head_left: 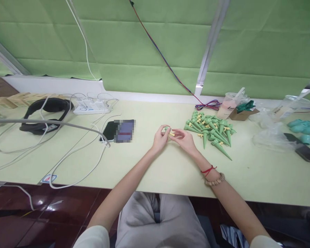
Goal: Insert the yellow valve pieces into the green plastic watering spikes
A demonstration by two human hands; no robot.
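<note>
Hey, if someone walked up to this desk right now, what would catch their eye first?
Probably the pile of green cone-shaped spikes with small yellow parts, lying on the pale table right of centre. Just beside it, the left hand and right hand meet over one small green and yellow piece, pinched between the fingertips. Far left, black headphones sit among looping white cables.

spike pile right of phone (headphones far left).

The table is viewed from head height, forward and down; the far right edge is perhaps distorted.
</note>
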